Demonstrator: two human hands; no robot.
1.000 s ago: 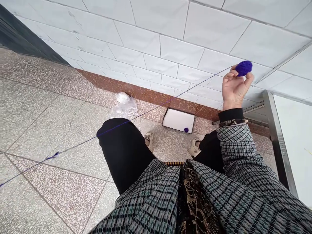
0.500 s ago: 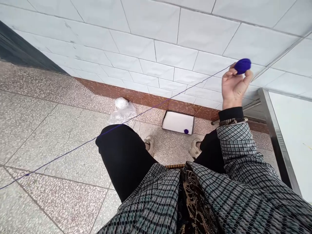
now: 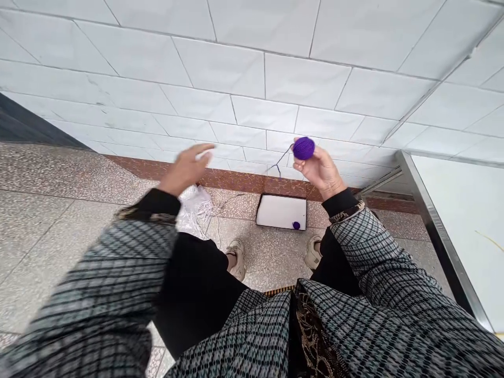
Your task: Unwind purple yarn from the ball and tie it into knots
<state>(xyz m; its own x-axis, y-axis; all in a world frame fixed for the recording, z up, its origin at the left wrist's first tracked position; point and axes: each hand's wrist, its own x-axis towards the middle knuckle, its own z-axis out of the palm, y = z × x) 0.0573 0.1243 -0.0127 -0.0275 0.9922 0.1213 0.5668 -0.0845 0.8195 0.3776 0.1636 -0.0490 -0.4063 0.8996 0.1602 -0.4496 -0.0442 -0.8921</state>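
Observation:
My right hand [image 3: 321, 170] is closed round a ball of purple yarn [image 3: 304, 148], held up in front of the tiled wall. From the ball a short loose strand of yarn [image 3: 279, 160] curls down to the left. My left hand [image 3: 186, 169], a little smeared by motion, reaches forward on the left with thumb and fingers apart and nothing visible in it. Below the hands, a shallow black-rimmed box with a white inside [image 3: 275, 211] lies on the floor. A much smaller purple yarn ball [image 3: 296, 225] sits in its near right corner.
White yarn in a clear plastic bag [image 3: 192, 210] lies on the floor beneath my left hand. The white tiled wall [image 3: 244, 68] rises ahead. At the right stands a white table [image 3: 457, 194] with a metal edge. My shoes [image 3: 237, 257] flank the box.
My left hand has come into view from the left. My right hand has moved left and down with the yarn ball. The long taut strand now hangs short and slack.

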